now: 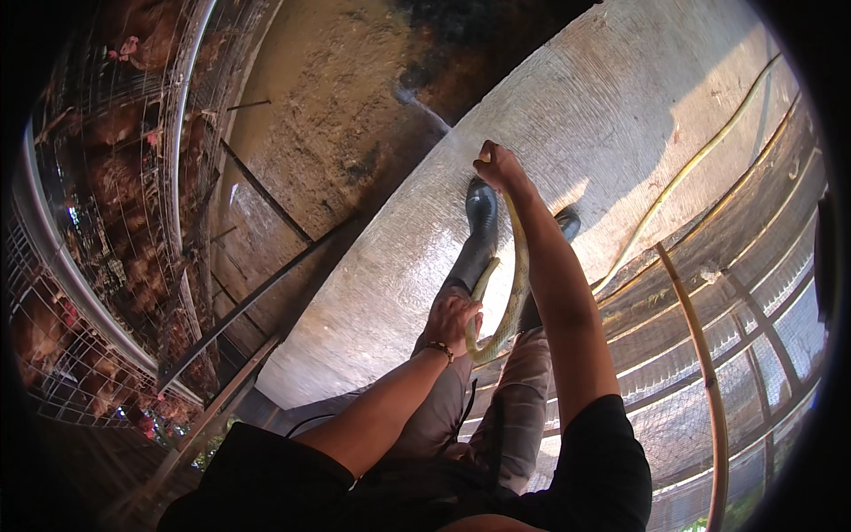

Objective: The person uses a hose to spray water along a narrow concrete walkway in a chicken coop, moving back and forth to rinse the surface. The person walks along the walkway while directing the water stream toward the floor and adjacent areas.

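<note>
A pale yellow-green hose (516, 293) bends in a loop in front of my legs. My right hand (501, 167) is stretched out far ahead, its fingers closed around the hose's end. From there a thin jet of water (428, 110) shoots out past the walkway's edge toward the wet ground. Nearer to me, my left hand (454, 319), with a beaded bracelet at the wrist, is closed on the hose beside the loop; its fingertips are partly hidden. Below my hands are my black rubber boots (481, 211) on the concrete.
I stand on a concrete walkway (585, 106). Along its left lies a muddy, wet trench (319, 115), with wire cages (106, 213) of brown hens beyond it. More hose (696, 164) runs along the right side, near a bamboo pole (700, 363) and wire netting (674, 417).
</note>
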`<state>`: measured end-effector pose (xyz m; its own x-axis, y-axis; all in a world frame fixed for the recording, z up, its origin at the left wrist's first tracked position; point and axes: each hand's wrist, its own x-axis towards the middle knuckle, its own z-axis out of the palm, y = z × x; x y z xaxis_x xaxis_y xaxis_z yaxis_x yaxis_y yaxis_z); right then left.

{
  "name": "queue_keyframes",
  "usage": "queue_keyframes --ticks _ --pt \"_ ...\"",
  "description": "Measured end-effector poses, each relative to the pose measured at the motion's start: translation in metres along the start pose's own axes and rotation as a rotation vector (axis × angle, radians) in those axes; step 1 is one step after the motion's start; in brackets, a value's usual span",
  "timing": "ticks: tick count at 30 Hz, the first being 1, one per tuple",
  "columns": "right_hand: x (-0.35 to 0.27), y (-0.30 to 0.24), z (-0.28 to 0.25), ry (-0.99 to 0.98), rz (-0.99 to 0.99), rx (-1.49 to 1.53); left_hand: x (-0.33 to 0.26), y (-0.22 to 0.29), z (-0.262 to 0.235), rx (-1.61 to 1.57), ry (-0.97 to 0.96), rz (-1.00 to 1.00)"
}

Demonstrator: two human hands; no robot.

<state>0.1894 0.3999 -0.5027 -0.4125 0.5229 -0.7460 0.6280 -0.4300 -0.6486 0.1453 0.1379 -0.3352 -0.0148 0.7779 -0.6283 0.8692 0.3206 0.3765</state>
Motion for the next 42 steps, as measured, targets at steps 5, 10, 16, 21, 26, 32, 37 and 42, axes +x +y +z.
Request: queue_keyframes --ticks 5,10,16,21,26,32,37,42 --pt "0.007 -0.015 0.011 0.019 -0.065 -0.106 -0.004 0.000 0.002 0.017 0.048 -0.023" --pt "0.000 -0.029 0.023 -0.066 -0.024 -0.104 -0.007 -0.003 0.008 -0.035 0.170 -0.015" --pt "-0.003 -0.032 0.031 -0.100 -0.019 -0.086 -0.009 -0.006 0.010 -0.027 0.152 -0.018" --pt "0.009 -0.022 0.037 0.021 -0.122 -0.098 -0.009 -0.006 0.008 -0.017 0.134 -0.034" --pt "0.015 -0.017 0.037 0.081 -0.175 -0.097 -0.007 -0.006 0.002 -0.056 0.092 -0.048" --pt "0.011 -0.017 0.038 0.107 -0.177 -0.087 -0.004 -0.006 -0.001 -0.037 0.046 -0.040" --pt "0.003 -0.013 0.041 0.083 -0.192 -0.060 -0.003 -0.007 0.003 -0.037 0.068 -0.033" --pt "0.002 -0.011 0.017 0.156 -0.225 -0.079 -0.002 -0.009 0.008 -0.075 -0.001 -0.067"
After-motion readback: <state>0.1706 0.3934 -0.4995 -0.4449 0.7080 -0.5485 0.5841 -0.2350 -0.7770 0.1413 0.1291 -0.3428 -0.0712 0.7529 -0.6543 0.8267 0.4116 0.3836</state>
